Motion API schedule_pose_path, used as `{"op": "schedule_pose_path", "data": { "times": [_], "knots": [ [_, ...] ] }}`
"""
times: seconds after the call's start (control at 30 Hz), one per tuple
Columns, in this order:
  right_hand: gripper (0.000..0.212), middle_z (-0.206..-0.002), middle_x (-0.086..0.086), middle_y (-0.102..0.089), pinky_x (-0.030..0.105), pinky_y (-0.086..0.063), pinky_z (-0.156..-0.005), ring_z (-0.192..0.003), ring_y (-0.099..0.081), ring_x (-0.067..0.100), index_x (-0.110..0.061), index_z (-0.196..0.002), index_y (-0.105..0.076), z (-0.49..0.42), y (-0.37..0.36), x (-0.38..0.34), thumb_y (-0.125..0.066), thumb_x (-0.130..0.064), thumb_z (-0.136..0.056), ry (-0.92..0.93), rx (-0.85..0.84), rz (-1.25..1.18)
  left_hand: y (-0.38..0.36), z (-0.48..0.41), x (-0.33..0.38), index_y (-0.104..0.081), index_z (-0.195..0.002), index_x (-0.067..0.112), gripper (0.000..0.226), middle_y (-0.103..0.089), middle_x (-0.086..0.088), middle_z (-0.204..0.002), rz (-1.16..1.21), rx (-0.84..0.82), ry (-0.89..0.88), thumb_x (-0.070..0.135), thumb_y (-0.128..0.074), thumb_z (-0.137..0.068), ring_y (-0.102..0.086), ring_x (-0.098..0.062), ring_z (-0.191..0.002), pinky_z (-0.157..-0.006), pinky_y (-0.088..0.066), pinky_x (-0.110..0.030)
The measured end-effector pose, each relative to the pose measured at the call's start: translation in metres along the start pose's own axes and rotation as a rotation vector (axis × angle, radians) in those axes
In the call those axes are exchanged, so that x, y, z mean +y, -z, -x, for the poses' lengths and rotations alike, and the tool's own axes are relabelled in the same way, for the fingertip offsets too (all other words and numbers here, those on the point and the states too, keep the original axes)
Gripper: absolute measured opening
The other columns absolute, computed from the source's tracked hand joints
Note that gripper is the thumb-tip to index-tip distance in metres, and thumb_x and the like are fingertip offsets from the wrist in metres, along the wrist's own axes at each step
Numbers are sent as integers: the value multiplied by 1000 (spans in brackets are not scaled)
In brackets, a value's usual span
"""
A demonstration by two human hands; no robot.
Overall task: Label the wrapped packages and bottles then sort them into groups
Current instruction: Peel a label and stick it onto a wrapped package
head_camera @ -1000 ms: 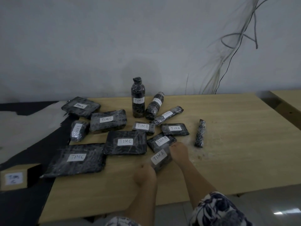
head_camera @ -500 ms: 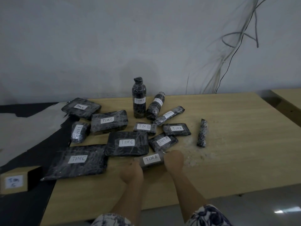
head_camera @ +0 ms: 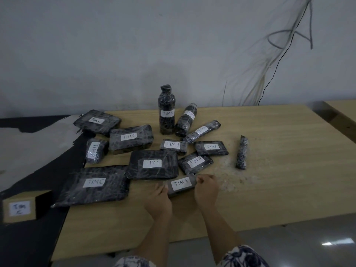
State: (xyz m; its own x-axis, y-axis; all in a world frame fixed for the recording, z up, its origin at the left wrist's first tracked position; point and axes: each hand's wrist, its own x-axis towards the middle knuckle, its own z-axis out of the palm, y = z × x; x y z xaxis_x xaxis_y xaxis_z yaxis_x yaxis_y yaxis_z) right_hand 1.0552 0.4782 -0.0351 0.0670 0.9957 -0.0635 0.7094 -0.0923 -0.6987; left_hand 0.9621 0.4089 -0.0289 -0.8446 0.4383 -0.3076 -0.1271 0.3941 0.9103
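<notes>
A small black wrapped package labelled TIMA (head_camera: 181, 185) lies flat on the wooden table (head_camera: 279, 185). My left hand (head_camera: 159, 201) grips its left end and my right hand (head_camera: 206, 187) grips its right end. Behind it lie two more TIMA packages (head_camera: 195, 162) (head_camera: 211, 148), a TIMB package (head_camera: 173, 145) and several TIMC packages, the nearest at centre (head_camera: 153, 164) and the largest at left (head_camera: 92, 185). A wrapped TIMC bottle (head_camera: 167, 110) stands upright, a second bottle (head_camera: 186, 119) leans beside it. An unlabelled wrapped roll (head_camera: 242, 152) lies apart on the right.
A cardboard box (head_camera: 19, 208) with a handwritten label sits at the far left on a dark surface. Loose cables (head_camera: 269, 70) hang down the wall at the right. A second wooden table edge (head_camera: 342, 116) shows at the far right.
The TIMA package has come down from a tilted, lifted pose to lying flat on the table between my hands, moved slightly left toward the other packages.
</notes>
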Motion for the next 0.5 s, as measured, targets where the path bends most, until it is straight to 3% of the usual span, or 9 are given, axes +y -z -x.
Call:
{"op": "schedule_pose_path", "data": {
  "times": [0.2, 0.37, 0.5],
  "knots": [
    [18, -110, 13, -52, 39, -45, -85, -97, -51, 31, -6, -100, -67, 0, -9, 3, -51, -4, -90, 22, 44, -25, -3, -1, -6, -71, -105, 2, 21, -61, -11, -127, -40, 7, -20, 7, -63, -86, -56, -23, -116, -90, -33, -16],
    [31, -121, 12, -49, 39, -42, -94, -106, -49, 31, -12, -122, -59, -8, -6, 3, -55, -12, -91, -36, 13, -60, -4, 0, -1, -71, -105, 5, 21, -68, -9, -111, 77, 60, 84, 9, -65, -86, -60, -22, -106, -84, -39, -20],
    [22, -118, 12, -50, 37, -41, -96, -103, -51, 30, -12, -109, -67, -15, -4, 6, -58, -12, -89, -72, 11, -133, -4, -3, 0, -70, -108, 7, 23, -68, -9, -113, 82, 72, 132, 11, -64, -87, -60, -23, -105, -83, -40, -22]
  ]
}}
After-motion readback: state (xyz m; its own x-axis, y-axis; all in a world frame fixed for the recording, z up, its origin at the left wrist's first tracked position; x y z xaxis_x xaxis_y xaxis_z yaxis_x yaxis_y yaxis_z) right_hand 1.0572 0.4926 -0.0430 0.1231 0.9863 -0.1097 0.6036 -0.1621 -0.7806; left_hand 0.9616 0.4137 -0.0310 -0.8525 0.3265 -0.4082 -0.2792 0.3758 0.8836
